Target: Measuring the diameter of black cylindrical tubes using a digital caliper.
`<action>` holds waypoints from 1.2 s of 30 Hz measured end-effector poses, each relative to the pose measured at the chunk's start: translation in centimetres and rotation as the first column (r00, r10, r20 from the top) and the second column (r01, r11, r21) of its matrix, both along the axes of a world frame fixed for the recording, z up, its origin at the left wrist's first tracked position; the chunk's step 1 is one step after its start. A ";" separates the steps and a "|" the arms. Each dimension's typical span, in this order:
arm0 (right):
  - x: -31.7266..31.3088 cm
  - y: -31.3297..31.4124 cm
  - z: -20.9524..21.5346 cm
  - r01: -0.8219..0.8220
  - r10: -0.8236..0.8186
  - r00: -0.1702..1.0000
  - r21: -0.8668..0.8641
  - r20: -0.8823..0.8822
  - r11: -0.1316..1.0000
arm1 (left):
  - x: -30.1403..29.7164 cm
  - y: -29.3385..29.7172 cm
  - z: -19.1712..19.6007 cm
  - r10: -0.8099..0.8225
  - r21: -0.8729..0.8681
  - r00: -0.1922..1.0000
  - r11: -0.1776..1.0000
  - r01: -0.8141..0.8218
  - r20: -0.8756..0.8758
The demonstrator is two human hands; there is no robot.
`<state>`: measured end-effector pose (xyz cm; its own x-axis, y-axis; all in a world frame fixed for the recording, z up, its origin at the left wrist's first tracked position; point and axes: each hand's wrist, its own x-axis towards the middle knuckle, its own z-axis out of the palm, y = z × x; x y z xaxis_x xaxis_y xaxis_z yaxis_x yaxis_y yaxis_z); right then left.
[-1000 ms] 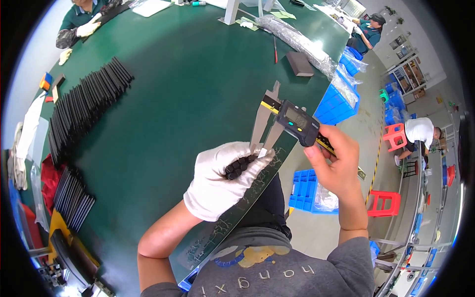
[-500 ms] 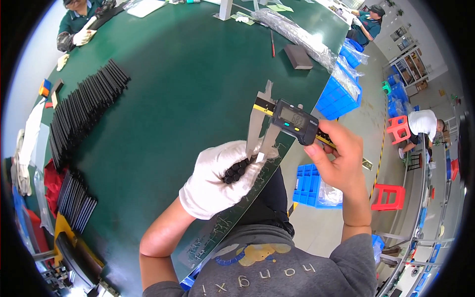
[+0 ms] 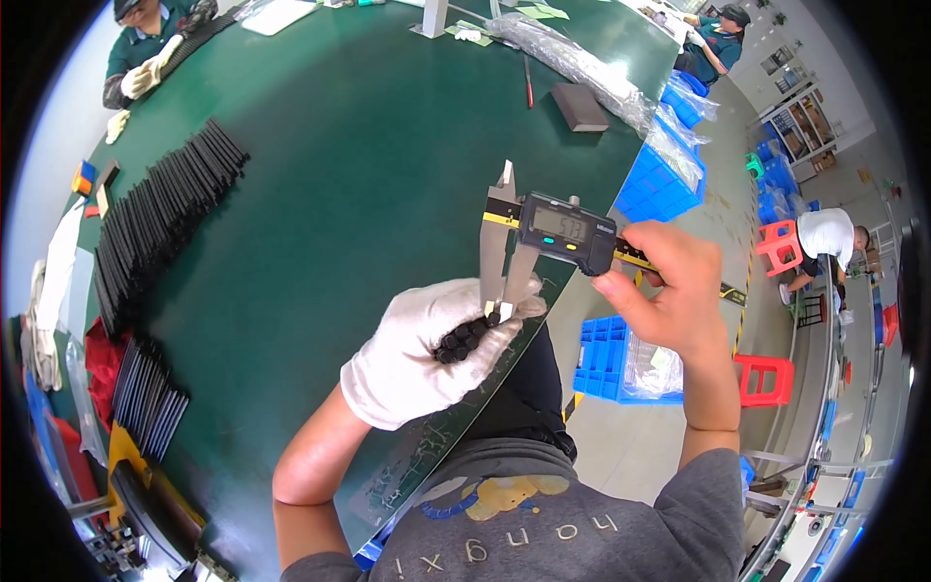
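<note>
My left hand (image 3: 412, 354), in a white glove, is closed around a bundle of black rods (image 3: 460, 341) whose round ends face up. My bare right hand (image 3: 669, 286) grips the dark body end of a digital caliper (image 3: 567, 231). The caliper's steel jaws point down to the gloved fingertips, and their tips sit on either side of one black rod end standing out from the bundle. Whether both tips touch it I cannot tell. To the left, a long row of black rods (image 3: 165, 223) lies on the green table (image 3: 339, 175).
More dark rods (image 3: 150, 403) lie near a red cloth (image 3: 102, 364). A dark block (image 3: 580, 107), a red pen (image 3: 529, 82) and plastic-wrapped material (image 3: 572, 68) lie at the far right. Blue crates (image 3: 601, 359) stand beside the table. Co-workers (image 3: 145, 58) sit at the far side.
The caliper has moved slightly left and turned more level. Its jaws have drawn closer together, down onto a rod end at the gloved fingers.
</note>
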<state>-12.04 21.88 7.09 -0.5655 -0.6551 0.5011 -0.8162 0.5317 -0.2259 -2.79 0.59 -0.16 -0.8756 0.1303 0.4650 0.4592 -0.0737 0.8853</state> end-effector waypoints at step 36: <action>2.0 -0.9 0.1 0.070 -0.069 0.997 0.038 -0.020 0.997 | 0.4 1.4 0.1 0.346 -0.038 0.935 0.938 -0.344 0.082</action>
<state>-9.99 20.99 7.23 -0.6011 -0.6335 0.4872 -0.7807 0.5957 -0.1888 -2.44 1.97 -0.04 -0.9051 -0.1776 0.3863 0.3747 0.0963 0.9221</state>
